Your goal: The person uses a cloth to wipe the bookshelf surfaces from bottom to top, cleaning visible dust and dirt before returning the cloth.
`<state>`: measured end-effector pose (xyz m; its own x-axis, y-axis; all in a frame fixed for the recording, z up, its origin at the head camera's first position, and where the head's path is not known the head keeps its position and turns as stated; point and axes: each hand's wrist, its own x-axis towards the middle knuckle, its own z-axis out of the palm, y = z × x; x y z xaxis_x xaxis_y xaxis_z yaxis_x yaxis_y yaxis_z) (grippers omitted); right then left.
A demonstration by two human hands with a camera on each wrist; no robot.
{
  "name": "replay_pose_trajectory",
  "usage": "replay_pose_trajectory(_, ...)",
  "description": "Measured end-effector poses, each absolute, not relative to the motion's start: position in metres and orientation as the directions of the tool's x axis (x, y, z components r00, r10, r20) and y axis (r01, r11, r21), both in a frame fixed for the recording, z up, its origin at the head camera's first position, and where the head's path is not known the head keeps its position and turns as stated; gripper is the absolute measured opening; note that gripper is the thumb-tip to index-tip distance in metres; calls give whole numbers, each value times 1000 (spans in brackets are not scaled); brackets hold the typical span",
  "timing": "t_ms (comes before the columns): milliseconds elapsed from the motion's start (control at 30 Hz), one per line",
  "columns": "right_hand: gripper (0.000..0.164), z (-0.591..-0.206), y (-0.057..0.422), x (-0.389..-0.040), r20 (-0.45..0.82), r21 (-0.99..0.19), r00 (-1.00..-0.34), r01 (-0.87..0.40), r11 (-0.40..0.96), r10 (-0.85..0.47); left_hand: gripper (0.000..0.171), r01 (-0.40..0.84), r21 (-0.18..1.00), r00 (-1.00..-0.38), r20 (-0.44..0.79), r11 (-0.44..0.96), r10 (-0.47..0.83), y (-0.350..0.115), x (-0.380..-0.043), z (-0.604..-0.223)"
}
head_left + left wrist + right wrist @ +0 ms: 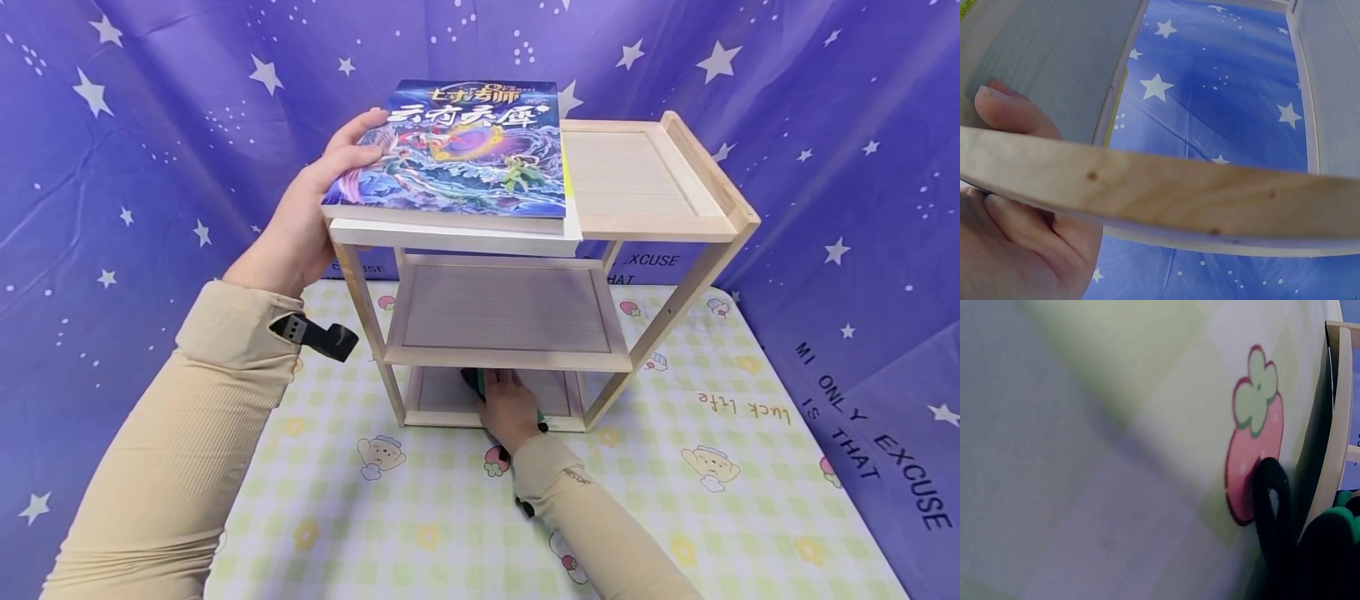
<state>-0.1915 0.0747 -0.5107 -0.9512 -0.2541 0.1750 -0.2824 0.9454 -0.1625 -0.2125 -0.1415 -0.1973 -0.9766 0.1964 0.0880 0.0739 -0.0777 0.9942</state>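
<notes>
A three-tier light wooden shelf (682,304) stands on the table. On its top board, at the left, lie stacked books, the upper one a blue illustrated paperback (465,158). My left hand (300,196) grips the shelf's upper left side, with fingertips over the paperback's left edge. Thumb and fingers lie on opposite sides of a wooden side piece (1160,194) in the left wrist view. My right hand (510,408) reaches onto the bottom board (435,392) and holds a green and black item (1329,550) with a black loop; most of it is hidden.
The middle board (502,308) lies above my right hand. A raised wooden side (708,167) closes the top board's right end. A checked tablecloth (420,533) with printed fruit and bears covers the table. Purple star-patterned cloth (187,100) hangs behind and at both sides.
</notes>
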Motion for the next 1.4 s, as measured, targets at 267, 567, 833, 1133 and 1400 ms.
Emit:
replay_pose_trajectory(267, 60, -509, 74, -192, 97, -177, -957, -285, 942, -272, 50, 73, 993, -977, 90, -96, 193, -141, -214, -198)
replay_pose_trajectory(567, 65, -499, 82, -189, 14, -314, -937, -335, 888, -349, 50, 80, 992, -977, 97, -96, 188, -143, -213, -197)
replay_pose_trajectory(833, 63, -509, 81, -184, 102, -351, -930, -366, 862, -354, 50, 68, 992, -980, 87, -109, 178, -143, -212, -199)
replay_pose_trajectory(1133, 62, -510, 78, -184, 86, -332, -930, -366, 870, -358, 50, 69, 992, -980, 88, -110, 181, -141, -212, -200)
replay_pose_trajectory(1400, 62, -508, 67, -186, 88, -322, -917, -395, 861, -388, 49, 69, 992, -979, 89, -109, 185, -141, -213, -199)
